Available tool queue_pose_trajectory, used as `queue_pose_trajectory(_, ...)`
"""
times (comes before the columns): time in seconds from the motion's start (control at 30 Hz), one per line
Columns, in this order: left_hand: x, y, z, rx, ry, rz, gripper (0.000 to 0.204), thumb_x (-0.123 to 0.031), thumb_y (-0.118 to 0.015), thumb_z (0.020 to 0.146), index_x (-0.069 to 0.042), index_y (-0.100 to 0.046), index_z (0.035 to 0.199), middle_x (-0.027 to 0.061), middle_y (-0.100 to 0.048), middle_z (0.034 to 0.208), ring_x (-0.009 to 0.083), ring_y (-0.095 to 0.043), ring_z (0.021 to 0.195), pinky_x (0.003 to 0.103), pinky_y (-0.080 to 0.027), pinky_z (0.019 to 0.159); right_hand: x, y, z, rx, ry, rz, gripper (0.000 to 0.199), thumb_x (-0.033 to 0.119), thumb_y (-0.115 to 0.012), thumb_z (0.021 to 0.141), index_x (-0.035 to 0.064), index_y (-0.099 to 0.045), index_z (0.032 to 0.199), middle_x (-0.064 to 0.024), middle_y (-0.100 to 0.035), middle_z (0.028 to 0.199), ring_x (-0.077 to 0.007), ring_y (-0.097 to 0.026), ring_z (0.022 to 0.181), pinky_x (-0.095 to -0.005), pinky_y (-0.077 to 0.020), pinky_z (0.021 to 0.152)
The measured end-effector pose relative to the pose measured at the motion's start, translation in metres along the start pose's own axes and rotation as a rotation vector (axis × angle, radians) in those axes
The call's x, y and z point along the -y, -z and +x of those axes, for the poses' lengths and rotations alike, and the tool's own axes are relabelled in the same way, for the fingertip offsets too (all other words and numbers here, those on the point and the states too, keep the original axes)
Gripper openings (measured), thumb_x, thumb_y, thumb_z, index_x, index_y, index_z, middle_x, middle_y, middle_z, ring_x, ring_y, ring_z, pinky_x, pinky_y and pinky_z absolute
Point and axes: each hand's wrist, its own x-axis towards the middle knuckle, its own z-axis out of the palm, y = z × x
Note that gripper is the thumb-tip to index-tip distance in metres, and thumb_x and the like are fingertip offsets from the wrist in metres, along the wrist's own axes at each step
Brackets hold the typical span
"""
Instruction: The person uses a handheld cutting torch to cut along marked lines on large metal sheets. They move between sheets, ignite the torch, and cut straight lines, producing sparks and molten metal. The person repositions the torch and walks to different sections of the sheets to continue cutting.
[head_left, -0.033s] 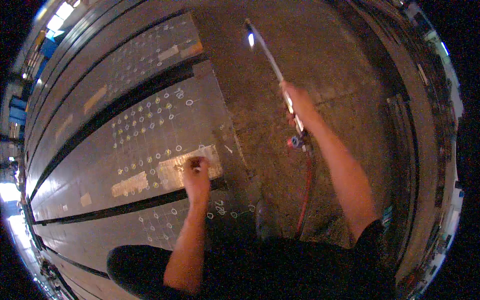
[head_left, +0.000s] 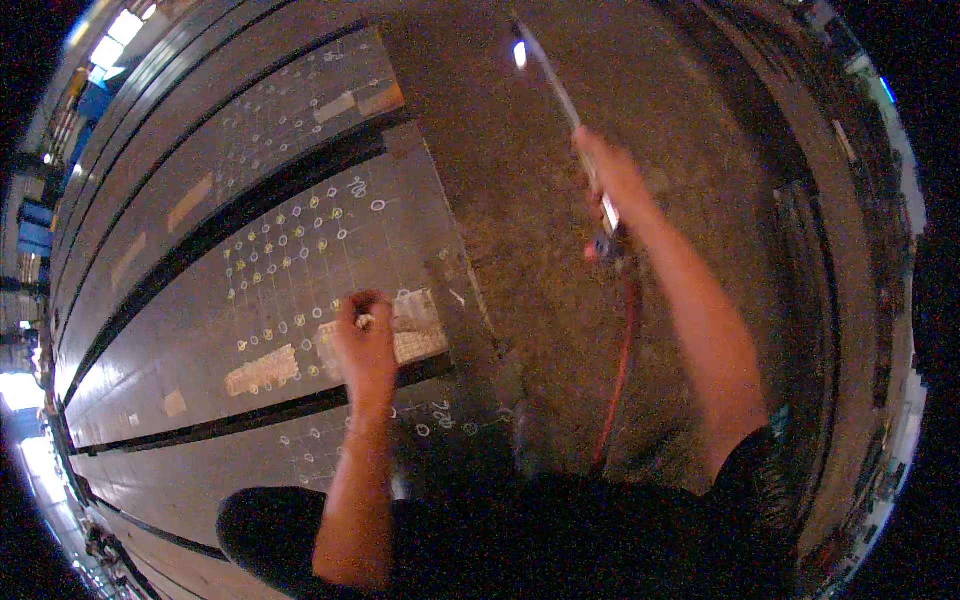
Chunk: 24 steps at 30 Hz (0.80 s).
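Note:
In my right hand [head_left: 614, 178] is a gas torch [head_left: 556, 85] with a long straight metal tube. The fingers wrap round its handle and hide part of it. A bright light glows beside the torch's far end, and a red and dark valve part [head_left: 598, 249] sits at its rear. My left hand [head_left: 366, 345] is curled over a dark steel beam [head_left: 290, 310] marked with rows of chalk circles. Something small and pale shows between its fingers, too small to name. Below that hand is a tan paper-like patch [head_left: 420, 325] on the beam.
A red hose [head_left: 622, 360] runs from the torch down toward my body. More long steel beams [head_left: 300, 110] lie side by side at the left, with dark gaps between them. Brown floor [head_left: 530, 240] stretches beyond the beam ends. Dark long pieces [head_left: 825, 270] stand at the right.
My left hand has moved left and slightly up along the beam. The torch and my right hand have shifted a little farther away and to the right.

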Motion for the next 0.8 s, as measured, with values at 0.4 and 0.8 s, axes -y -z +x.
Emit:
queue_pose_trajectory(0.4,-0.125,0.181,-0.041,0.067,-0.076,0.134,0.018,-0.006,-0.063,0.082,-0.002,-0.058,0.099,0.0027,-0.060,0.092,0.0082,-0.051,0.077,0.021,-0.039,0.068,0.034,-0.054,0.002,0.268,-0.020,0.311,0.047,0.059,-0.053,0.084,0.0144,-0.055,0.100,-0.0033,-0.049,0.066,-0.0129,-0.047,0.045,-0.0294,-0.0411,0.037)
queue_pose_trajectory(0.8,-0.132,0.195,-0.057,0.603,-0.089,0.689,0.043,-0.017,-0.076,0.075,-0.004,-0.060,0.113,0.0135,-0.065,0.095,0.0256,-0.064,0.068,0.037,-0.052,0.064,0.014,-0.121,-0.013,0.476,-0.270,0.322,0.044,0.056,-0.052,0.086,0.0123,-0.052,0.086,-0.0037,-0.051,0.064,-0.0126,-0.048,0.044,-0.0305,-0.0409,0.035)
